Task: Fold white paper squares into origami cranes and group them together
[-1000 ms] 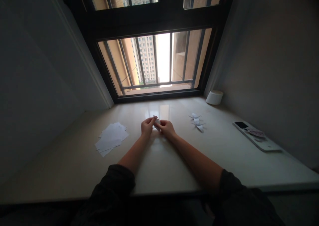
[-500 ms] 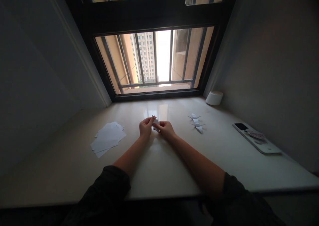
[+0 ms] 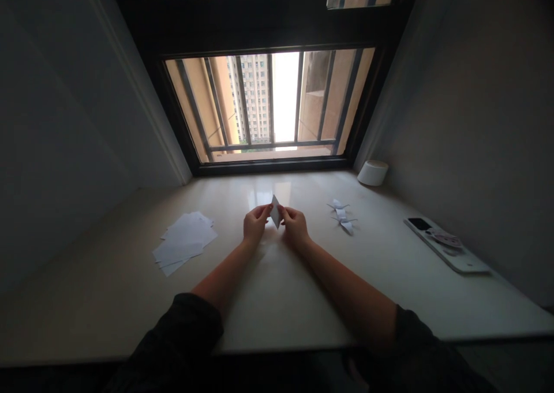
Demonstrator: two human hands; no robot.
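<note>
Paper (image 3: 276,211), apparently folded, between left hand (image 3: 255,222) and right hand (image 3: 295,224); both pinch edges.

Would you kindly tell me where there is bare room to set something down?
Bare patches lie between the loose sheets and the left hand, between the forearms, and between the folded figures and the phone. The centre is crowded: left hand and right hand grip a folded paper.
</note>
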